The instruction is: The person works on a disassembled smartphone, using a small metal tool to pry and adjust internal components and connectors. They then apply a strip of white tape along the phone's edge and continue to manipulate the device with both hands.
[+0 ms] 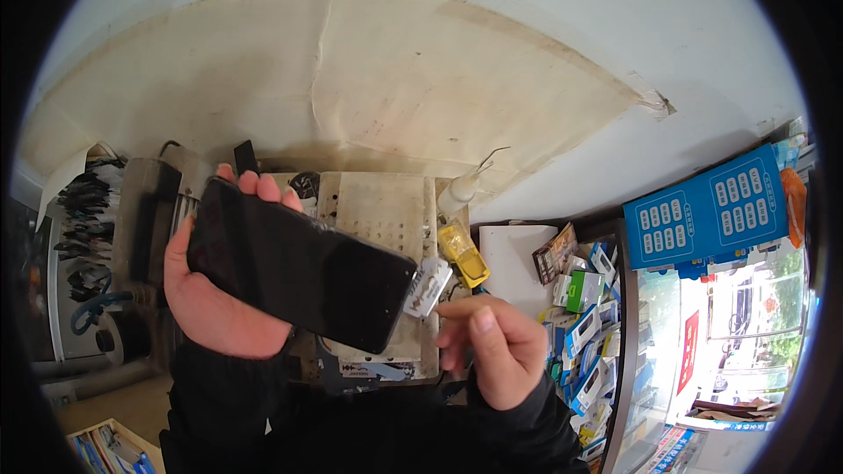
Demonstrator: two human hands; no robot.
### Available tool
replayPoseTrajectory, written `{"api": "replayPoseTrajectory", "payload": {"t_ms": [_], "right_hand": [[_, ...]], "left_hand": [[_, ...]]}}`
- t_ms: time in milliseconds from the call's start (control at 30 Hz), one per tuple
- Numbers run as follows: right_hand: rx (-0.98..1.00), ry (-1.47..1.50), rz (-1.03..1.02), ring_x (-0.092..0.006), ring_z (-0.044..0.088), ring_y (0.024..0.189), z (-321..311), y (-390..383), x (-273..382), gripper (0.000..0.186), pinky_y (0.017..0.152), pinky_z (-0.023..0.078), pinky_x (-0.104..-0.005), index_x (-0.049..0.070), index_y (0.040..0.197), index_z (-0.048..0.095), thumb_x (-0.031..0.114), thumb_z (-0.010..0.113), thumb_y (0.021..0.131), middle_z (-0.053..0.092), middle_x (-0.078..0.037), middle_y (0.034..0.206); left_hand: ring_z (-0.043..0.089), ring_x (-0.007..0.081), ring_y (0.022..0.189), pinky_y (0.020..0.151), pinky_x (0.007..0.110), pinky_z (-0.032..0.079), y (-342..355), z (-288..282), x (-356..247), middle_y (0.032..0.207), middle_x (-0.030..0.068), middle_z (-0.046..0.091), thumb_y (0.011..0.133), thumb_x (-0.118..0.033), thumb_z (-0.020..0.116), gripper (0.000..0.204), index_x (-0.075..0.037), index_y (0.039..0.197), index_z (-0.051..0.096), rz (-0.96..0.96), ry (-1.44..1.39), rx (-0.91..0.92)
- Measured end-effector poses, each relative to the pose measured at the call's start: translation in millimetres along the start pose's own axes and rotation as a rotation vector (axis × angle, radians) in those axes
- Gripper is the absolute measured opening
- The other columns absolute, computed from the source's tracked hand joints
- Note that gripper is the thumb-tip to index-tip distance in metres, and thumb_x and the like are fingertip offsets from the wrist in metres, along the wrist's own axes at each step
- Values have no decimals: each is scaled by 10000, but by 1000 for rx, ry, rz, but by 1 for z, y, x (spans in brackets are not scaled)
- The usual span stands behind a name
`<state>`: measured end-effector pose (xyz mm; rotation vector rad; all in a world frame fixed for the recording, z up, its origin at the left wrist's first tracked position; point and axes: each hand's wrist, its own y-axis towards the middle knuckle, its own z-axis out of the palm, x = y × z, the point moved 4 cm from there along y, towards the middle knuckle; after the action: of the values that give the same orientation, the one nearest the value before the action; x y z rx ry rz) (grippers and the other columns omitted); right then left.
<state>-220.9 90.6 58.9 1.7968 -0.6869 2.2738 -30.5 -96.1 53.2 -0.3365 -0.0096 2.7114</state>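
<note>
My left hand (224, 316) cradles a black smartphone (303, 263) from below. Its dark screen faces up, and the fingers wrap the far edge. The phone tilts down to the right over a perforated, cream-coloured plate (373, 211). At the phone's right short edge is a thin silver razor blade (428, 288) with cutouts. My right hand (499, 347) is curled, its index fingertip against the blade's near corner. The thumb lies bent above the other fingers. The exact grip on the blade is partly hidden.
A yellow box-like item (464, 256) and a white bottle with a thin bent nozzle (458, 193) stand beyond the blade. Many small boxes (588, 342) pile up at right, below a blue sign (707, 206). A dark roll (123, 336) lies at left.
</note>
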Motion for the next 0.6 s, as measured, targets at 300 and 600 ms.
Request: {"api": "replayPoseTrajectory", "payload": {"t_ms": [300, 600], "right_hand": [[7, -914, -663, -250, 732, 790, 13, -46, -37, 409, 691, 592, -324, 10, 1151, 769, 37, 896, 763, 735, -140, 1065], [-83, -1080, -863, -216, 654, 694, 10, -44, -51, 462, 629, 552, -301, 12, 1199, 744, -32, 823, 746, 757, -129, 1167]], "left_hand": [[621, 351, 1278, 1214, 546, 391, -4, -10, -12, 1329, 184, 663, 1055, -267, 405, 476, 14, 1406, 561, -22, 19, 96], [614, 360, 1297, 1225, 547, 376, -14, -13, -21, 1345, 185, 661, 1050, -273, 405, 492, 17, 1419, 553, -26, 43, 124]]}}
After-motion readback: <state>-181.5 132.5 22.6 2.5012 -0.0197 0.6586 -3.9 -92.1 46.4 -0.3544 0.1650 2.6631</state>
